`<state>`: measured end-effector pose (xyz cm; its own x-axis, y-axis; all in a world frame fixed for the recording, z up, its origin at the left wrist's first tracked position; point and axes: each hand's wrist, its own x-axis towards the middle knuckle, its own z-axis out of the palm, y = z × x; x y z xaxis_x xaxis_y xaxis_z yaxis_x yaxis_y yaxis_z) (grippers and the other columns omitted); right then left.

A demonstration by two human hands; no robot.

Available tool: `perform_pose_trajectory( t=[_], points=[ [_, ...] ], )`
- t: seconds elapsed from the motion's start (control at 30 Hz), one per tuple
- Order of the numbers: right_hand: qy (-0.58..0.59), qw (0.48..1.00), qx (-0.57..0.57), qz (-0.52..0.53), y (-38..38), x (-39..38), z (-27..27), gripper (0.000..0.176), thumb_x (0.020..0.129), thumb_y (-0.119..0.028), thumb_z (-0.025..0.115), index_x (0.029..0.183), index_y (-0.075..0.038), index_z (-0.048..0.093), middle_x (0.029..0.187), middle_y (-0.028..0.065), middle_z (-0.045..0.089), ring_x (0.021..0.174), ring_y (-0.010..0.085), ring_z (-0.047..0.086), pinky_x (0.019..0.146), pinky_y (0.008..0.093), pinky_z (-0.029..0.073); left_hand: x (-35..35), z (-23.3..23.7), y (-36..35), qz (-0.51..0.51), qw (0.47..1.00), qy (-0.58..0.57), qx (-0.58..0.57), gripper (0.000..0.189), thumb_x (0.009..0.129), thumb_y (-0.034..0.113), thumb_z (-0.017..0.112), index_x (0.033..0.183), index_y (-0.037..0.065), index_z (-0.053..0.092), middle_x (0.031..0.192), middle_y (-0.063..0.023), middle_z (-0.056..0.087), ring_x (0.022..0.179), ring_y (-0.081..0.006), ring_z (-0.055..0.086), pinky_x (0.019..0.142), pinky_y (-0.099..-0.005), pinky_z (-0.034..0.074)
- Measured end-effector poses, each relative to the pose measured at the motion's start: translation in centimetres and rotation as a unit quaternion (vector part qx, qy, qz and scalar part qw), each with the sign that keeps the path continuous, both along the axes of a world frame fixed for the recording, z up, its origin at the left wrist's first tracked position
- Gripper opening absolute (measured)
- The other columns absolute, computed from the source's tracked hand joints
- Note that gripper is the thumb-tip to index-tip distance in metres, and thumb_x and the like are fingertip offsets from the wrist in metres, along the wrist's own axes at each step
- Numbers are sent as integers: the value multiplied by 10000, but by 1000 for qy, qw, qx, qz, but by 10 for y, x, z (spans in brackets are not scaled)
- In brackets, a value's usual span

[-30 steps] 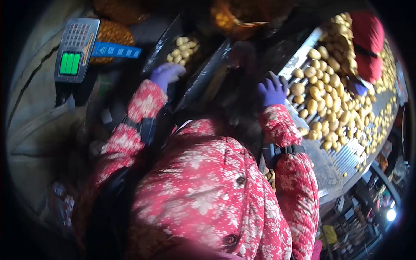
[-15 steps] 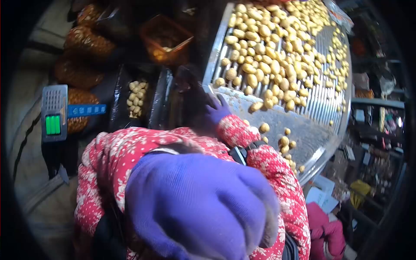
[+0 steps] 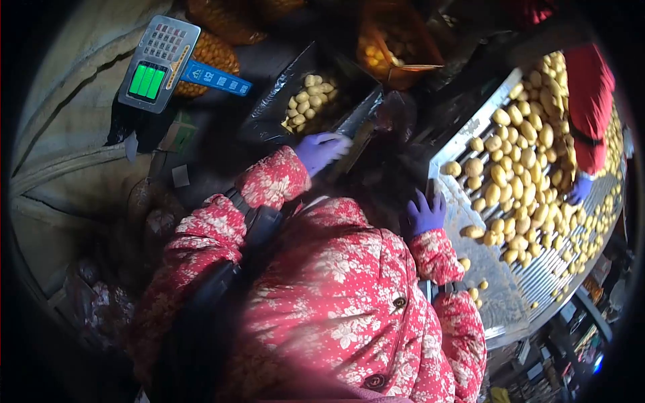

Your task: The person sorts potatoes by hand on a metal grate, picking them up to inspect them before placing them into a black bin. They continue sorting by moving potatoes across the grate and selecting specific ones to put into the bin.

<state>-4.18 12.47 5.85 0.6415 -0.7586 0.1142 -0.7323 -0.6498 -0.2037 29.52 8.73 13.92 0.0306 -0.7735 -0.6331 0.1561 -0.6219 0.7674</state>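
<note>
I wear a red flowered jacket and purple gloves. My left hand [image 3: 321, 149] rests on the near rim of a black bag [image 3: 269, 114] that holds small potatoes [image 3: 309, 101], its fingers closed over the plastic edge. My right hand [image 3: 424, 211] lies with spread fingers on the near edge of a metal sorting table [image 3: 497, 295], holding nothing. Many yellow potatoes [image 3: 514, 174] cover the table's slatted top just right of that hand.
A weighing scale with a green display [image 3: 158, 67] and a blue tag stands at upper left. Orange mesh sacks [image 3: 215, 50] and an orange crate [image 3: 393, 43] sit behind the bag. A co-worker's red sleeve [image 3: 591, 101] and purple glove [image 3: 579, 188] reach over the table.
My left hand, close before the camera half a second ago, is back at the black bag's rim. The view swung back toward the bag and scale. My right hand stays at the table's edge.
</note>
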Motion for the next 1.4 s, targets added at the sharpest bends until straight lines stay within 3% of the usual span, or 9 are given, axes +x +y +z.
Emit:
perform_pose_trajectory(
  t=[0.17, 0.37, 0.57, 0.63, 0.77, 0.83, 1.03, 1.27, 1.4],
  points=[
    [-3, 1000, 27, -8, -7, 15, 22, 270, 729, -306, 682, 943, -149, 639, 1258, 118, 578, 1202, 494, 460, 962, 630, 372, 132, -185, -9, 45, 991, -119, 31, 224, 845, 142, 650, 1065, 115, 686, 716, 2, 633, 591, -102, 558, 499, -264, 436],
    [-2, 1000, 16, -13, -11, 23, 33, 318, 751, -331, 692, 1005, -153, 623, 1245, 100, 573, 1244, 484, 458, 899, 629, 402, 164, -244, -85, -67, 921, -383, 11, 660, 887, 147, 612, 1480, 185, 323, 1391, -148, 483, 1076, -237, 560, 845, -339, 497],
    [-8, 999, 42, -7, -8, 10, 26, 277, 697, -231, 678, 970, -189, 675, 1221, 90, 615, 1239, 478, 466, 911, 591, 410, 185, -336, -153, 69, 994, 80, 19, 461, 985, 328, 502, 1402, 176, 376, 1413, -87, 488, 969, -245, 588, 937, -374, 445],
    [-16, 999, 43, -14, -9, 13, 26, 258, 702, -242, 676, 956, -196, 681, 1218, 77, 614, 1243, 474, 457, 926, 588, 410, 168, -354, -147, -19, 972, -231, -36, 427, 972, 311, 523, 1363, 173, 423, 1370, -66, 522, 991, -249, 581, 979, -380, 422],
    [-16, 998, 50, -18, -11, 23, 33, 253, 702, -254, 682, 948, -197, 685, 1206, 53, 618, 1248, 468, 451, 930, 584, 410, 118, -284, -118, -197, 778, -596, 9, 471, 891, 159, 577, 1349, 203, 478, 1334, -113, 512, 1187, -270, 498, 1027, -382, 409],
    [-24, 998, 50, -23, -12, 20, 35, 249, 703, -256, 686, 946, -202, 685, 1199, 42, 621, 1249, 463, 452, 929, 581, 411, 103, -282, -91, -262, 808, -528, -8, 710, 772, 183, 669, 1413, 312, 394, 1298, -181, 471, 1193, -434, 496, 982, -481, 452],
    [-23, 999, 43, -10, -11, 16, 34, 273, 698, -254, 698, 966, -208, 680, 1206, 53, 622, 1224, 468, 474, 928, 579, 411, 110, -263, -2, -525, 747, -408, -7, 447, 797, 212, 617, 1239, 182, 559, 1153, -155, 573, 1081, -393, 556, 930, -492, 469],
    [-23, 997, 74, -26, -9, 17, 35, 313, 684, -242, 708, 994, -209, 677, 1213, 67, 618, 1253, 486, 453, 946, 584, 398, 160, -275, -85, -274, 773, -572, -12, 667, 771, 291, 652, 1404, 299, 443, 1464, -164, 341, 1343, -457, 297, 1135, -555, 251],
    [-36, 997, 71, -19, -8, 16, 36, 335, 685, -245, 707, 1016, -202, 679, 1216, 75, 617, 1251, 491, 453, 948, 590, 393, 137, -253, -68, -398, 683, -611, 43, 607, 778, 297, 648, 1364, 333, 495, 1459, -173, 322, 1342, -469, 271, 1031, -630, 340]
  ],
)
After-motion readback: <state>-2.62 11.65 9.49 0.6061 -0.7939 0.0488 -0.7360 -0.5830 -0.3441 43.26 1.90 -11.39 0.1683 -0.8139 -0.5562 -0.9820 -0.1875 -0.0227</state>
